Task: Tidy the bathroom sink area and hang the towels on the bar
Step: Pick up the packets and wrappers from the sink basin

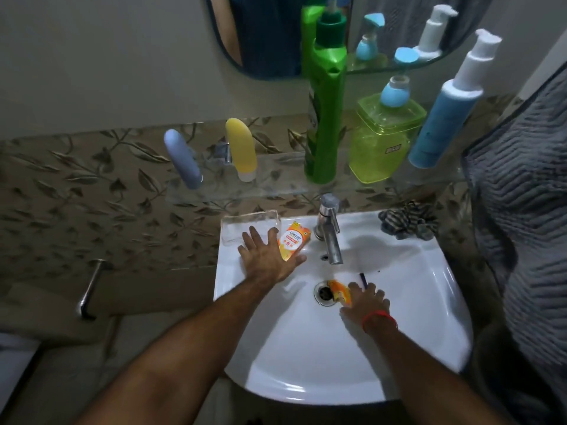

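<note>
My left hand (267, 256) lies flat with fingers spread on the back left rim of the white sink (399, 332), partly over an orange box (293, 239) beside the tap (329, 231). My right hand (366, 303) is down in the basin, fingers on an orange packet (337, 291) next to the drain (323, 294), with a thin dark stick (363, 279) just past the fingertips. A clear soap dish (248, 222) stands behind my left hand. A grey ribbed towel (521, 210) hangs at the right. A crumpled striped cloth (408, 223) sits on the sink's back right corner.
On the glass shelf (276, 167) above the sink stand a grey tube (182, 159), a yellow tube (241, 148), a tall green pump bottle (326, 111), a yellow-green box (383, 136) holding a small blue bottle, and a blue pump bottle (445, 118). A metal bar (90, 286) juts from the left wall.
</note>
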The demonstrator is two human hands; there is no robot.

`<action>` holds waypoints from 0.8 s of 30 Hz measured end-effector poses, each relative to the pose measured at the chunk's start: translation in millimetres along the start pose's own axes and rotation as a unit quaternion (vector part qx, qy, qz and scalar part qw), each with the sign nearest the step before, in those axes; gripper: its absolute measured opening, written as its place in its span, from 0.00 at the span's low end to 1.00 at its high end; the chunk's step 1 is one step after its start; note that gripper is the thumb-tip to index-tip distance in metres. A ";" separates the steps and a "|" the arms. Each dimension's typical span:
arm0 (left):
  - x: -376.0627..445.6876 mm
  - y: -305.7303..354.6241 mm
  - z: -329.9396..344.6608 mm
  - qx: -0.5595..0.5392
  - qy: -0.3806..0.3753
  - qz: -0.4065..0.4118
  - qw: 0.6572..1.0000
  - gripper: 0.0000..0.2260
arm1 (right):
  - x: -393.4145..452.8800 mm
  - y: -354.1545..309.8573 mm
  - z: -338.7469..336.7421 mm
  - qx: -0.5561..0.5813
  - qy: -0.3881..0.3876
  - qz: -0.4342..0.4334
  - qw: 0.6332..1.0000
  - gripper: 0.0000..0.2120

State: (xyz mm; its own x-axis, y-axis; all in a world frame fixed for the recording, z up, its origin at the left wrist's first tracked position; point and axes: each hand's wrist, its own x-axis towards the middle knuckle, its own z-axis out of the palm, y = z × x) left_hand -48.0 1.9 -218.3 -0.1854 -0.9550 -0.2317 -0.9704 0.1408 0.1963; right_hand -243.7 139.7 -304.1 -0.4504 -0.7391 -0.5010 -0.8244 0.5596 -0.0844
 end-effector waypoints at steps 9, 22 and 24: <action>11.3 -7.0 -3.6 0.082 0.052 0.059 0.993 0.33 | -38.1 -8.4 -19.5 0.406 0.036 -0.135 0.903 0.04; -51.7 -74.0 -57.7 -0.117 0.205 -0.014 0.972 0.28 | -108.0 -149.3 -100.7 0.704 0.060 -0.210 0.676 0.09; -64.2 -100.0 -69.0 -0.250 0.188 -0.046 0.949 0.27 | -120.5 -183.5 -100.6 0.689 0.033 -0.239 0.684 0.06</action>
State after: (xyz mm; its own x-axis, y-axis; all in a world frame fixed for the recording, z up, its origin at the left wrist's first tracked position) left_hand 71.6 31.0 -157.4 0.0564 -0.9961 0.0685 -0.7679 0.0006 0.6405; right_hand -72.6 88.3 -141.6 -0.2943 -0.9509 -0.0959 0.2015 0.0364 -0.9788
